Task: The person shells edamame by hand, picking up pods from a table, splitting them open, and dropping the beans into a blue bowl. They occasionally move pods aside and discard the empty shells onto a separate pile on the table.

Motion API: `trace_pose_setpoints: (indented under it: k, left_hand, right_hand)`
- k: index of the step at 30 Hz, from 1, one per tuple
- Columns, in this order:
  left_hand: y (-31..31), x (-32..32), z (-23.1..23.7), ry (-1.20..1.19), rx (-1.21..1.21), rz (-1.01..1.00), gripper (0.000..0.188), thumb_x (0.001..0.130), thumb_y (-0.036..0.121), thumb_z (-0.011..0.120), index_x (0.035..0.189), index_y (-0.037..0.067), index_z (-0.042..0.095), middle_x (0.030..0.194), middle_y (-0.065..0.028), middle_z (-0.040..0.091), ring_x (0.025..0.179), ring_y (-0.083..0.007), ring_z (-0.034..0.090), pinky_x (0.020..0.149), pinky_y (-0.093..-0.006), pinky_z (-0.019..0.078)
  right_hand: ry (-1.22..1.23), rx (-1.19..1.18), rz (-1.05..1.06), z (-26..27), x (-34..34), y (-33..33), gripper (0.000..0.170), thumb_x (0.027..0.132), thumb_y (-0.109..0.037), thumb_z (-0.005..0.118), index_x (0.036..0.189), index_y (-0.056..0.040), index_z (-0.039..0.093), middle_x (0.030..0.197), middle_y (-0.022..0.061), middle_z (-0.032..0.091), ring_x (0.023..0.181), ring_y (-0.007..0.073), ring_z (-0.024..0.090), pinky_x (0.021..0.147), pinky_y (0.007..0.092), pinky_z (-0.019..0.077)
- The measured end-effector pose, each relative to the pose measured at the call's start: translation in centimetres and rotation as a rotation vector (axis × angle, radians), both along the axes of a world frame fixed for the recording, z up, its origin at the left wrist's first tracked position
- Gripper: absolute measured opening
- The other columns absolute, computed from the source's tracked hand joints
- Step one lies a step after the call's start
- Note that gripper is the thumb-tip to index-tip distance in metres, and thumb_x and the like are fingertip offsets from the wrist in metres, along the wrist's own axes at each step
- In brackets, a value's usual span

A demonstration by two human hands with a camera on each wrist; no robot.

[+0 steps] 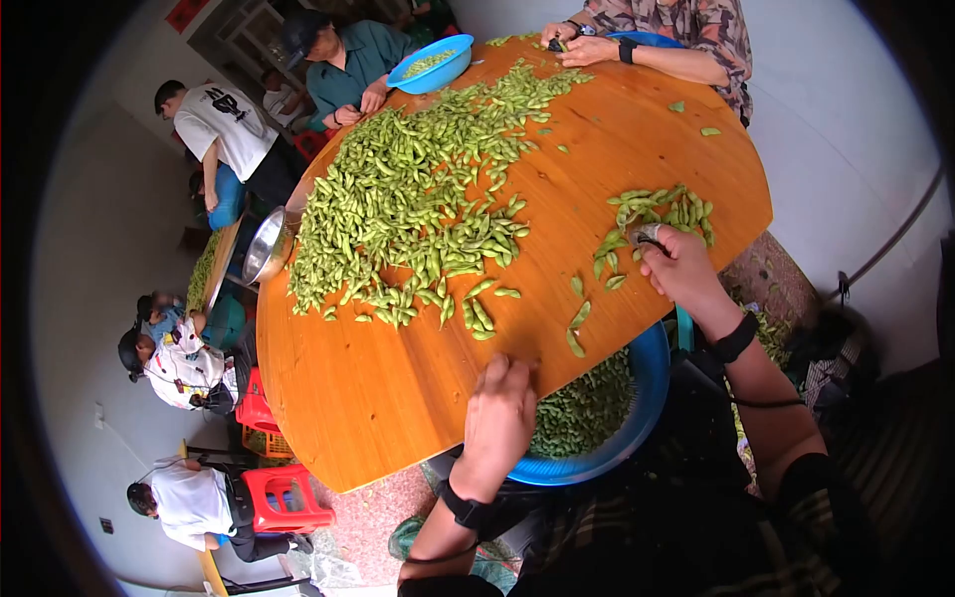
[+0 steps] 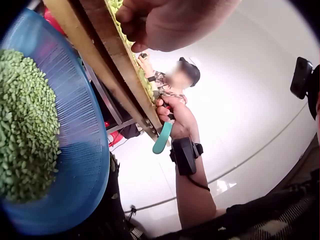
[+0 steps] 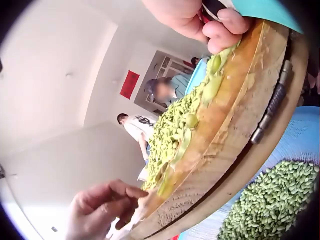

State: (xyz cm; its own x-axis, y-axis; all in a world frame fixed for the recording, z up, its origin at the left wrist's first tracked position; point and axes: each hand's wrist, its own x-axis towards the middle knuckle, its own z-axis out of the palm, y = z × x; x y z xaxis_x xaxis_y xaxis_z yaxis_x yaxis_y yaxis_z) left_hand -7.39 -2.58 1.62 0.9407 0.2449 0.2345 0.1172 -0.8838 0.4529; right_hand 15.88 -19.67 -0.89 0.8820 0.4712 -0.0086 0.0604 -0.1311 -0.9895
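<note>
My right hand [image 1: 681, 267] grips a small tool [image 1: 649, 235] with dark and silvery parts, over a small pile of green soybean pods [image 1: 686, 211] on the wooden table [image 1: 398, 408]. In the right wrist view black and red bits of it show between the fingers [image 3: 220, 35]; its full shape is hidden by the hand. A teal strip [image 2: 162, 137] overlaps that hand in the left wrist view. My left hand [image 1: 500, 403] is at the table's near edge, fingers loosely bent, nothing seen in them. Below the edge is a blue basin [image 1: 647, 398] of shelled green beans [image 1: 587, 403].
A large heap of pods [image 1: 398, 189] covers the table's left and far side. Across it, a person in green [image 1: 348, 70] sits by a blue bowl [image 1: 433, 65], another in camouflage [image 1: 696, 40]. A steel bowl [image 1: 267, 244] is at the left edge; red stools [image 1: 282, 497] stand beyond.
</note>
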Motion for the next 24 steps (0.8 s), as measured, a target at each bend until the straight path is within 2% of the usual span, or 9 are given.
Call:
trace_pose_setpoints:
  k: [1,4,8,10,15,17,19,21,24]
  left_hand:
    - [-0.3,-0.1,0.0,0.006,-0.001,-0.001,0.03,0.078,-0.004,0.055,0.107,0.001,0.06,0.101,-0.0187,0.057,0.091,-0.0398,0.058,0.08,-0.0455,0.0505]
    - [-1.6,0.4,0.2,-0.122,0.098,-0.112,0.03,0.078,-0.003,0.062,0.107,0.004,0.065,0.094,-0.0127,0.058,0.089,-0.0318,0.056,0.08,-0.038,0.0485]
    - [-2.0,3.2,0.1,-0.179,0.196,-0.083,0.028,0.078,-0.001,0.064,0.106,0.004,0.066,0.094,-0.0125,0.058,0.088,-0.0315,0.056,0.08,-0.0379,0.0487]
    - [-1.8,4.2,-0.7,-0.167,0.128,-0.164,0.025,0.078,0.0,0.065,0.103,0.004,0.066,0.092,-0.0126,0.059,0.087,-0.031,0.057,0.078,-0.0375,0.0494]
    - [-0.6,5.3,-0.1,-0.149,-0.021,-0.204,0.019,0.079,0.001,0.066,0.098,0.002,0.065,0.088,-0.015,0.059,0.085,-0.0339,0.06,0.073,-0.04,0.0513]
    - [2.5,6.2,-0.2,-0.243,0.158,0.036,0.017,0.08,0.0,0.064,0.097,0.001,0.065,0.09,-0.0165,0.059,0.086,-0.0367,0.061,0.074,-0.0418,0.0516]
    - [4.4,7.4,0.8,-0.132,0.155,0.277,0.014,0.081,0.0,0.063,0.094,-0.001,0.064,0.092,-0.0191,0.06,0.087,-0.0386,0.061,0.073,-0.0428,0.052]
    - [6.7,8.0,0.4,-0.124,0.159,0.257,0.014,0.081,0.0,0.062,0.095,-0.001,0.064,0.094,-0.0201,0.06,0.086,-0.0393,0.061,0.073,-0.0435,0.0519]
    - [8.0,8.3,-0.2,-0.092,0.19,0.211,0.013,0.083,0.002,0.062,0.095,-0.002,0.063,0.097,-0.0216,0.062,0.082,-0.0402,0.061,0.072,-0.0433,0.0522]
  right_hand:
    - [0.006,-0.001,-0.001,0.0,-0.1,-0.1,0.009,0.092,-0.008,0.053,0.094,-0.0018,0.059,0.064,0.0013,0.054,0.05,0.0065,0.047,0.045,0.0255,0.0389]
    - [-0.026,0.001,-0.006,0.2,-0.6,-0.1,0.008,0.092,-0.008,0.053,0.089,-0.0015,0.055,0.065,0.0018,0.054,0.05,0.007,0.046,0.045,0.0257,0.0382]
    - [-0.041,0.008,0.032,-0.1,-0.4,-0.1,0.008,0.091,-0.008,0.053,0.089,-0.0007,0.055,0.065,0.0029,0.054,0.05,0.0078,0.046,0.046,0.0269,0.0379]
    - [-0.077,-0.006,0.041,-0.2,-0.4,-0.2,0.008,0.091,-0.008,0.053,0.088,-0.0005,0.054,0.065,0.0033,0.054,0.051,0.0081,0.046,0.047,0.0273,0.0379]
    - [-0.137,-0.012,0.05,0.2,-0.5,-0.3,0.008,0.091,-0.007,0.052,0.088,0.0003,0.054,0.065,0.0044,0.053,0.055,0.0092,0.046,0.052,0.0282,0.0388]
    - [-0.134,0.0,0.055,0.0,-0.4,-0.4,0.008,0.091,-0.007,0.051,0.089,0.0003,0.054,0.065,0.0041,0.053,0.054,0.0088,0.046,0.051,0.028,0.039]
    - [-0.131,0.011,0.061,0.0,-0.6,-0.4,0.008,0.092,-0.007,0.051,0.09,0.0002,0.055,0.065,0.0037,0.053,0.053,0.0084,0.046,0.05,0.0278,0.0392]
    - [-0.036,0.034,0.062,0.4,-0.7,-0.4,0.009,0.092,-0.007,0.05,0.092,-0.0003,0.055,0.065,0.0032,0.054,0.05,0.0073,0.047,0.047,0.0271,0.0393]
    - [-0.104,0.013,0.096,0.4,-0.5,-0.6,0.013,0.092,-0.007,0.049,0.099,-0.0005,0.058,0.066,0.0032,0.057,0.048,0.0072,0.05,0.045,0.0257,0.0408]
